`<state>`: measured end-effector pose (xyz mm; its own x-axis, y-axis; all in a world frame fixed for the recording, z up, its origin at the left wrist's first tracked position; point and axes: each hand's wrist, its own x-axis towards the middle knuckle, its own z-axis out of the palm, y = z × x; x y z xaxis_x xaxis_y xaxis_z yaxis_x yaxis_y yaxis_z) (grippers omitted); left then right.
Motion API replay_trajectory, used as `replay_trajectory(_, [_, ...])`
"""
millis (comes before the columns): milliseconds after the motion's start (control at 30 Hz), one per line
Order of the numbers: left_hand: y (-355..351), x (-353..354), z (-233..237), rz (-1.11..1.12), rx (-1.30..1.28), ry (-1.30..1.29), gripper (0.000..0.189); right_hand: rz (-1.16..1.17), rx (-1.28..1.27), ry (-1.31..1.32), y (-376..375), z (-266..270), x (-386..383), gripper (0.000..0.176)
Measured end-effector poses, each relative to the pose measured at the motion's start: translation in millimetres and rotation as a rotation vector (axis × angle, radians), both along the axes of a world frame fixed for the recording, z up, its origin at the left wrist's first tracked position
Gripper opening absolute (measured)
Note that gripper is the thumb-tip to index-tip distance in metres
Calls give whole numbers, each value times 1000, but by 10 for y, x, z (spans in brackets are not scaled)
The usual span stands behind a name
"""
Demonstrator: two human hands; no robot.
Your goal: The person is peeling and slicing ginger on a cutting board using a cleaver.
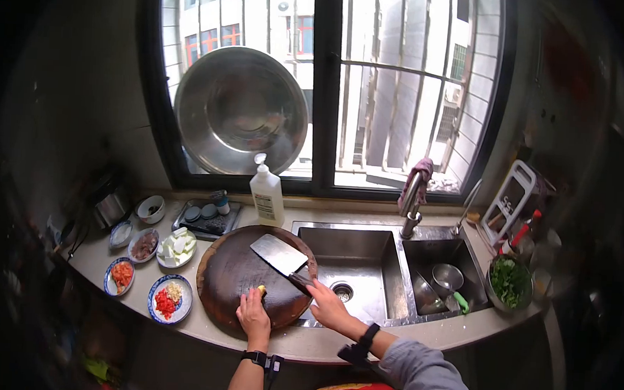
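My right hand (327, 305) is closed round the dark handle of a cleaver (278, 254). Its broad blade lies nearly flat over the far right part of a round, dark wooden chopping board (227, 268). On the near part of the board, my left hand (253, 318) has its fingers together at a small yellowish piece of food (262, 290), possibly ginger. The fingers partly cover that piece, so its full shape is hidden. A gap separates the blade from my left fingertips.
Left of the board stand a plate of chopped red and pale bits (170, 299), a bowl of orange-red pieces (118, 277) and a bowl of white chunks (176, 248). A pump bottle (267, 196) stands behind. Rightward are a double sink (351, 250) and a bowl of greens (509, 281).
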<state>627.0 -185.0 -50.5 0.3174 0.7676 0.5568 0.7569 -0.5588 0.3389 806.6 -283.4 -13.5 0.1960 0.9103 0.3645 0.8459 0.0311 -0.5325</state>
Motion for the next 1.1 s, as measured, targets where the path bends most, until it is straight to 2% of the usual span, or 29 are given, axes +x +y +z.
replay_trajectory(67, [5, -4, -16, 20, -4, -31, 33, -4, 44, -101, 217, 17, -49, 47])
replay_trajectory(100, [-4, 17, -31, 22, -12, -21, 33, -14, 143, -185, 348, -38, -40, 42])
replay_trajectory(167, [-1, -37, 2, -13, -2, -34, 31, 39, 15, -140, 560, 8, -20, 35])
replay_trajectory(233, [29, -76, -28, -34, 4, -23, 29, -25, 7, -242, 830, -263, 4, 26])
replay_trajectory(300, [33, -113, 55, -79, -22, -17, 27, -14, -2, -318, 950, -294, 16, 29])
replay_trajectory(367, [62, -162, 75, -118, -87, -47, 30, 0, -13, -295, 994, -243, 39, 39])
replay_trajectory(433, [45, -164, 161, -107, -166, -107, 32, 32, -26, -228, 1007, -155, 65, 39])
replay_trajectory(500, [60, -160, 173, -73, -203, -107, 32, -2, -148, -77, 1080, -153, 150, 36])
replay_trajectory(567, [74, -212, 216, -67, -237, -110, 32, -44, -126, 51, 1006, 54, 208, 33])
replay_trajectory(633, [106, -252, 278, -211, -229, -98, 32, -50, -93, 90, 887, 291, 234, 35])
replay_trajectory(700, [164, -310, 281, -254, -241, -146, 28, -39, -52, 292, 718, 554, 205, 34])
replay_trajectory(800, [227, -412, 297, -358, -285, -173, 24, -6, -62, 291, 396, 716, 66, 34])
replay_trajectory(867, [178, -348, 428, -316, -88, -102, 20, 41, -41, 251, 225, 623, -52, 33])
replay_trajectory(900, [156, -326, 448, -324, -99, -112, 20, 78, 20, 176, 166, 594, -112, 31])
replay_trajectory(967, [123, -293, 451, -336, -80, -145, 25, 107, -114, 109, 60, 611, -250, 29])
replay_trajectory(1100, [158, -268, 256, -298, -4, -182, 22, 152, -288, 8, -78, 596, -475, 26])
